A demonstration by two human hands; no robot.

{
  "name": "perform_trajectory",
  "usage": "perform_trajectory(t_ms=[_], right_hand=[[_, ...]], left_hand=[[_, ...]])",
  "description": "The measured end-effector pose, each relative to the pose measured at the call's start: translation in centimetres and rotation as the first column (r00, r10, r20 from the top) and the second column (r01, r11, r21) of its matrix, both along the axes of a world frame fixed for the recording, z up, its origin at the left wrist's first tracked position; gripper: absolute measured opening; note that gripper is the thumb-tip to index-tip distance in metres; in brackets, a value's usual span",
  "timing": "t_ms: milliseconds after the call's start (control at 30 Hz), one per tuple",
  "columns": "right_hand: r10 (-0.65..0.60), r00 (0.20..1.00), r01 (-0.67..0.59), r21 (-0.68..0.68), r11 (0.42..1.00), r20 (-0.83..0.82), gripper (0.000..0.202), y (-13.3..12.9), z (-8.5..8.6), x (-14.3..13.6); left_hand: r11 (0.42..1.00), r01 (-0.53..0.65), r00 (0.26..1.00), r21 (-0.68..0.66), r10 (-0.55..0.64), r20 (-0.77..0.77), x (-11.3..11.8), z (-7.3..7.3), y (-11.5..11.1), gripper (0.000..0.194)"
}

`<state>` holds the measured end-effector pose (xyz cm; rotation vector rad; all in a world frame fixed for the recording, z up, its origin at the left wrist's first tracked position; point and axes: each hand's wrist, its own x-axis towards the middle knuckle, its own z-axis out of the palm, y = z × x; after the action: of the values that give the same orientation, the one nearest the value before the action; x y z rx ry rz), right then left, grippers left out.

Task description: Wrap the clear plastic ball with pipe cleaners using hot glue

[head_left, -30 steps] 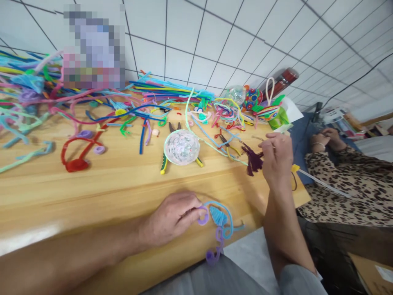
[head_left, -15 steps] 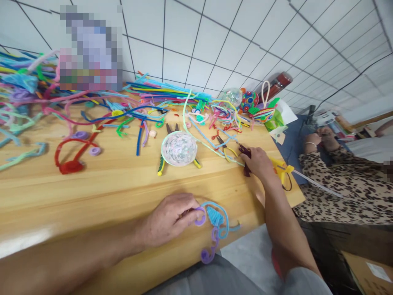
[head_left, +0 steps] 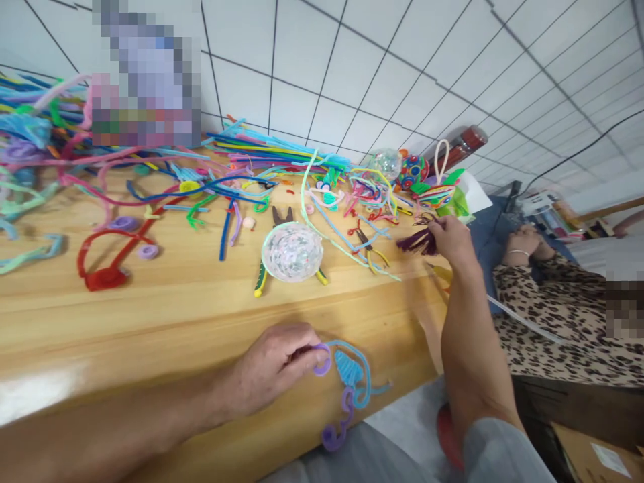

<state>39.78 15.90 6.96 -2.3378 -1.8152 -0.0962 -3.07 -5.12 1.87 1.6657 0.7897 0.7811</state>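
Observation:
My left hand rests on the wooden table near its front edge, fingers pinched on a blue and purple pipe-cleaner figure that hangs partly over the edge. My right hand is raised above the table's right end, holding a dark purple tassel whose fringe points left. A clear round bowl sits in the middle of the table on top of pliers with green and yellow handles.
Several loose pipe cleaners of many colours cover the back of the table. A red pipe-cleaner loop lies at left. Colourful craft pieces stand at the back right. A person in a leopard-print garment sits to the right.
My right hand went down to the table, took the purple tassel and has lifted it up and to the right. My left hand has stayed on the blue figure.

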Motion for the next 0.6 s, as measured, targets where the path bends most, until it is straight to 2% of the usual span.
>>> perform_trajectory(t_ms=[133,200,267,333,400,533,600], right_hand=[[-0.117,0.991,0.111,0.092,0.99,0.06,0.037,2.6,1.0,0.2],[-0.12,0.99,0.113,0.083,0.99,0.074,0.035,3.5,0.6,-0.4],[-0.071,0.995,0.069,0.019,0.997,0.069,0.028,3.8,-0.3,-1.0],[0.003,0.999,0.0,-0.045,0.999,0.052,0.022,3.3,-1.1,-1.4],[0.04,0.998,-0.038,-0.046,0.998,0.041,0.024,2.3,-1.3,-1.3],[-0.023,0.998,0.017,0.085,0.996,0.065,0.044,0.7,-0.4,0.3],[-0.043,0.995,0.035,0.086,0.996,0.09,0.049,0.9,-0.3,0.9]], left_hand=[[1.0,-0.004,1.0,-0.006,0.004,0.014,0.1,-0.1,0.0,0.026],[1.0,-0.008,1.0,0.007,0.008,0.017,0.2,-0.1,0.0,0.027],[1.0,-0.012,1.0,0.024,0.011,0.014,0.3,-0.1,0.1,0.027],[0.999,-0.014,1.0,0.04,0.014,0.008,0.4,-0.1,0.0,0.028],[0.998,-0.018,1.0,0.054,0.017,0.008,0.5,-0.1,0.0,0.028],[0.998,-0.019,1.0,0.056,0.019,0.005,0.6,-0.3,-0.2,0.028],[0.998,-0.02,1.0,0.057,0.02,0.002,0.7,-0.4,-0.2,0.027]])
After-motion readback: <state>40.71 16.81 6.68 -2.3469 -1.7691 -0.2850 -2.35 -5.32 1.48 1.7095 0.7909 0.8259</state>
